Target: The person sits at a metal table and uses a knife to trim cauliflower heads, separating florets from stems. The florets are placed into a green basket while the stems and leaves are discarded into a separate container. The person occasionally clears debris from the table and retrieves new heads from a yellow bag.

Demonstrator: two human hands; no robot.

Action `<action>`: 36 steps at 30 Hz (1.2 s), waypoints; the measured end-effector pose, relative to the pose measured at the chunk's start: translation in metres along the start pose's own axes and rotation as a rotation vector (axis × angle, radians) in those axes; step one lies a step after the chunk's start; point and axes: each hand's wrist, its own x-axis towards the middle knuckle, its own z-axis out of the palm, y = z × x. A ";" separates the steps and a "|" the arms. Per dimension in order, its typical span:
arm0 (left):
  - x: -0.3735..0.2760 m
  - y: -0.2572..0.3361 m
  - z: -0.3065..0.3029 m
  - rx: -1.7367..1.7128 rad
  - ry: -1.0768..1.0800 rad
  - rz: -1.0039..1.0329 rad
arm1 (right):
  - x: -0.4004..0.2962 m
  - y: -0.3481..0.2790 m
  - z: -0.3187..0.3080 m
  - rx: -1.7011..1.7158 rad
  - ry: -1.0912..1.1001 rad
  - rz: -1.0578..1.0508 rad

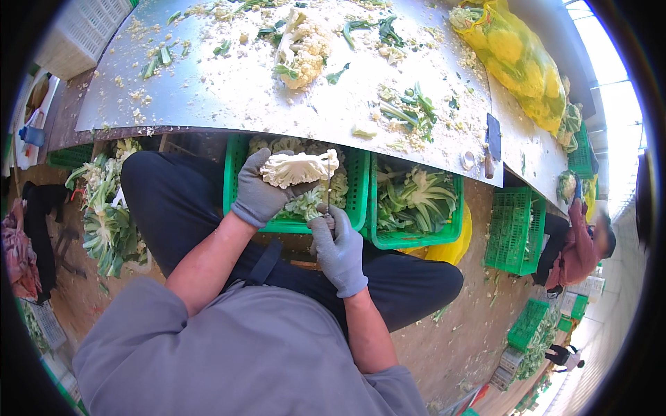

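Observation:
My left hand (263,190), in a grey glove, holds a piece of cauliflower (297,169) with its cut side showing. My right hand (338,249), gloved too, grips a knife whose narrow blade (329,188) points away from me at the right end of the piece. Both hands are above a green plastic crate (297,227) of cauliflower. To its right, another green crate (416,241) contains leaves and trimmed stalks. On the metal-topped table lies a large cauliflower piece (310,54).
Leaf scraps (411,112) and crumbs litter the tabletop. A cleaver (492,140) lies near its right edge, below a yellow mesh sack (512,60) of cauliflower. Leaves (108,229) are heaped by my left knee. A co-worker (580,249) sits at far right beside a green crate (510,231).

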 end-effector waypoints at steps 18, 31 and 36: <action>-0.002 -0.004 -0.023 0.197 0.042 -0.022 | 0.017 -0.005 -0.004 0.279 -0.156 0.258; -0.005 -0.009 -0.019 0.151 0.070 0.007 | 0.010 0.001 0.008 0.317 -0.012 0.140; -0.005 -0.009 -0.020 0.230 0.086 0.010 | 0.009 0.008 0.014 0.225 -0.063 0.129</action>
